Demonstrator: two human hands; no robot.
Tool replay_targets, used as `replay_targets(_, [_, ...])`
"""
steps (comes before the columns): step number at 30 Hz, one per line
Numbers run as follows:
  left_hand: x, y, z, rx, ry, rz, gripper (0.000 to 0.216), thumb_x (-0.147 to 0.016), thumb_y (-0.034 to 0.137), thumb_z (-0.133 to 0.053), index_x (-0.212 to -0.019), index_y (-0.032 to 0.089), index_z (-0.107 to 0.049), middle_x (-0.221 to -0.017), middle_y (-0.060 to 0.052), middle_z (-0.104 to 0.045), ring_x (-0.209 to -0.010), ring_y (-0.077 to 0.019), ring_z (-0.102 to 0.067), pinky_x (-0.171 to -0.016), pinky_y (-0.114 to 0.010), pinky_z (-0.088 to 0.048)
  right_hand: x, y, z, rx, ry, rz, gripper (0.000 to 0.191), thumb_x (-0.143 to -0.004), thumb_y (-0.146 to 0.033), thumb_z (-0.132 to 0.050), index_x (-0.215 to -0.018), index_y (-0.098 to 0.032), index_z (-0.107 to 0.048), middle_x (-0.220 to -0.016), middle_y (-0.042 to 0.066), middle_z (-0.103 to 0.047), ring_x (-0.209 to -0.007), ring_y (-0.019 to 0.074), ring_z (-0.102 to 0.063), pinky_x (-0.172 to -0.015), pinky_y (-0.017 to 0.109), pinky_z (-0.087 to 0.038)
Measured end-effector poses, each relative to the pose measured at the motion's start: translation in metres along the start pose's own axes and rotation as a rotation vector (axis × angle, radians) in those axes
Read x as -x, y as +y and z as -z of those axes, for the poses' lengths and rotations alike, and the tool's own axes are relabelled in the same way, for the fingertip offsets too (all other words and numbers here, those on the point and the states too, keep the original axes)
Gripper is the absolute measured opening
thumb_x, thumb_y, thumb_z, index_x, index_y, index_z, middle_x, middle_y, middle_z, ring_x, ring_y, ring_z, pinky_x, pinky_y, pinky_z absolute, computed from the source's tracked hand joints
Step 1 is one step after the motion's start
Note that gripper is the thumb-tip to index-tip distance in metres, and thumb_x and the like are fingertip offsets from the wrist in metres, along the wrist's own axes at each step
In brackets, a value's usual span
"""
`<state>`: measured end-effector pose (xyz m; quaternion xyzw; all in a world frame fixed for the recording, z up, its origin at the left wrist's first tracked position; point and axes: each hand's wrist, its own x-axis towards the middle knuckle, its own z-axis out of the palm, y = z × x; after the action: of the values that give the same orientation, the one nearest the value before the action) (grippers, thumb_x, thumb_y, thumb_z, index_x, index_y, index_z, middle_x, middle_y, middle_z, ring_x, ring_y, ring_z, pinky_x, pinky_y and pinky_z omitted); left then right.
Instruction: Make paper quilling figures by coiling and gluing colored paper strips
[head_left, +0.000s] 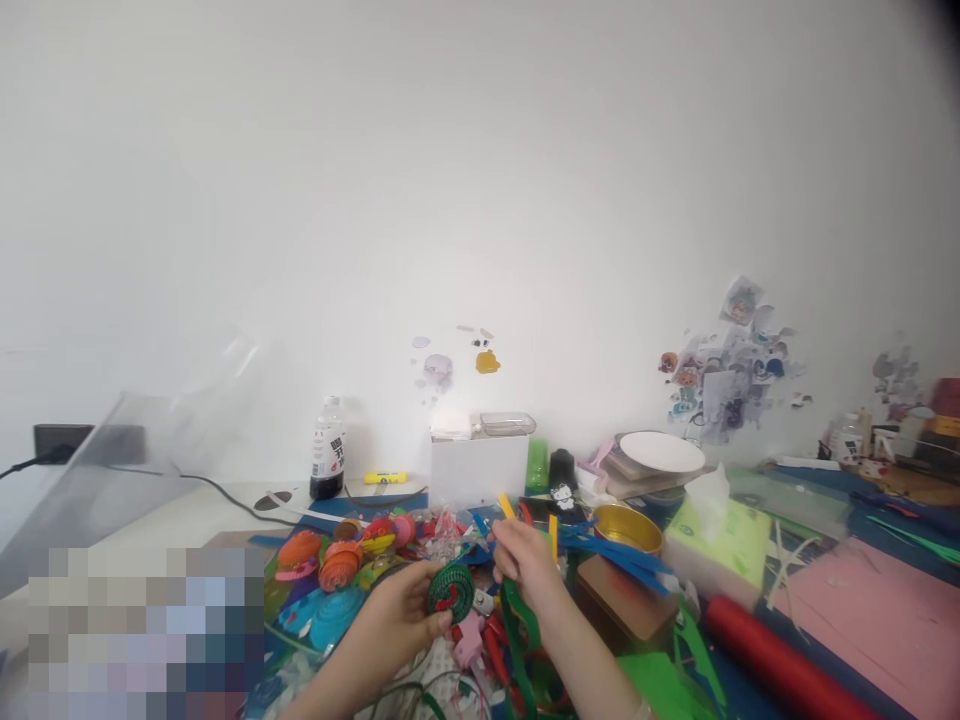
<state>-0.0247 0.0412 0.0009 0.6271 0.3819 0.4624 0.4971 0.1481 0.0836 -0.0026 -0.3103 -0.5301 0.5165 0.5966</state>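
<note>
My left hand (397, 615) is closed round a green coiled paper disc (451, 590) with a bit of red in it, held just above the cluttered table. My right hand (525, 560) pinches a green paper strip (521, 625) that runs down from the disc's right side; its fingers are pressed together beside the disc. Yellow strips (553, 535) and blue strips (607, 550) poke up behind my right hand.
Orange, red and blue coiled paper pieces (337, 570) lie to the left. A gold tin (626, 527), a green tissue pack (720, 545), a red roll (772, 665), a pink sheet (885, 620), a white box (480, 468) and a dark bottle (328, 450) stand around. A clear plastic sheet (112, 470) leans at left.
</note>
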Motion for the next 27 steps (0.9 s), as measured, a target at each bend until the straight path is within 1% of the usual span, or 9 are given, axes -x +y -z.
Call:
replay_targets(5, [-0.005,0.005,0.010,0.190,0.146,-0.019,0.041,-0.049,0.025,-0.078,-0.086,0.015,-0.063,-0.090,-0.010,-0.071,-0.090,-0.0280,-0.064,-0.073,-0.037,-0.053,0.003,0.003,-0.008,-0.050,-0.113,-0.056,0.044,-0.063,-0.058,-0.062,-0.061,-0.014,-0.055,-0.027,-0.013,-0.026,-0.027,0.0036,-0.020,-0.035,0.020,-0.032])
replay_targets(9, [-0.006,0.006,0.013,0.314,0.221,-0.012,0.045,-0.047,0.031,-0.080,-0.084,0.014,-0.061,-0.088,-0.011,-0.071,-0.086,-0.0286,-0.065,-0.072,-0.039,-0.053,0.008,0.005,-0.017,-0.083,-0.240,-0.085,0.044,-0.065,-0.058,-0.061,-0.063,-0.014,-0.056,-0.026,-0.012,-0.030,-0.025,0.0036,-0.021,-0.034,0.019,-0.033])
replay_targets(12, [-0.006,0.005,0.012,0.327,0.248,-0.002,0.048,-0.046,0.033,-0.081,-0.085,0.014,-0.061,-0.084,-0.010,-0.071,-0.074,-0.0243,-0.067,-0.067,-0.035,-0.053,0.014,0.010,-0.025,-0.114,-0.296,-0.091,0.044,-0.068,-0.058,-0.059,-0.065,-0.015,-0.055,-0.025,-0.012,-0.030,-0.024,0.0033,-0.018,-0.034,0.019,-0.034])
replay_targets(16, [-0.008,-0.001,0.010,0.254,0.261,-0.065,0.045,-0.050,0.037,-0.078,-0.084,0.013,-0.060,-0.062,-0.004,-0.068,-0.053,-0.0159,-0.061,-0.054,-0.028,-0.050,0.021,0.020,-0.037,-0.125,-0.362,-0.111,0.049,-0.074,-0.062,-0.049,-0.072,-0.013,-0.056,-0.026,-0.011,-0.029,-0.023,0.0048,-0.024,-0.032,0.017,-0.030])
replay_targets(18, [-0.010,-0.005,0.009,0.230,0.269,-0.095,0.043,-0.049,0.038,-0.078,-0.079,0.014,-0.060,-0.060,-0.003,-0.066,-0.054,-0.0153,-0.060,-0.052,-0.026,-0.049,0.024,0.024,-0.041,-0.111,-0.292,-0.083,0.051,-0.075,-0.062,-0.049,-0.081,-0.012,-0.057,-0.028,-0.012,-0.030,-0.025,0.0054,-0.027,-0.034,0.018,-0.031])
replay_targets(20, [-0.011,-0.007,0.008,0.221,0.264,-0.098,0.040,-0.047,0.039,-0.079,-0.073,0.014,-0.060,-0.062,-0.003,-0.067,-0.056,-0.0159,-0.061,-0.054,-0.027,-0.050,0.025,0.026,-0.043,-0.064,-0.145,0.008,0.051,-0.070,-0.059,-0.058,-0.091,-0.013,-0.057,-0.037,-0.008,-0.044,-0.033,0.0073,-0.039,-0.042,0.020,-0.038])
replay_targets(22, [-0.011,-0.008,0.006,0.227,0.247,-0.095,0.038,-0.046,0.038,-0.079,-0.069,0.015,-0.059,-0.064,-0.003,-0.066,-0.058,-0.0166,-0.061,-0.056,-0.029,-0.051,0.026,0.025,-0.043,0.014,-0.043,0.102,0.050,-0.066,-0.054,-0.065,-0.095,-0.014,-0.057,-0.061,-0.001,-0.061,-0.053,0.0125,-0.055,-0.057,0.024,-0.045])
replay_targets(24, [-0.011,-0.008,0.005,0.236,0.225,-0.093,0.038,-0.046,0.037,-0.079,-0.069,0.015,-0.058,-0.064,-0.003,-0.066,-0.060,-0.0177,-0.062,-0.059,-0.031,-0.052,0.026,0.023,-0.042,0.080,-0.033,0.149,0.044,-0.068,-0.052,-0.064,-0.091,-0.015,-0.059,-0.080,0.005,-0.065,-0.073,0.0188,-0.060,-0.067,0.029,-0.046])
replay_targets(27, [-0.011,-0.006,0.003,0.237,0.206,-0.102,0.040,-0.046,0.038,-0.079,-0.071,0.016,-0.058,-0.069,-0.004,-0.066,-0.068,-0.0204,-0.063,-0.062,-0.034,-0.053,0.026,0.021,-0.040,0.118,-0.067,0.161,0.040,-0.071,-0.051,-0.060,-0.088,-0.015,-0.059,-0.083,0.007,-0.065,-0.077,0.0221,-0.061,-0.069,0.032,-0.046])
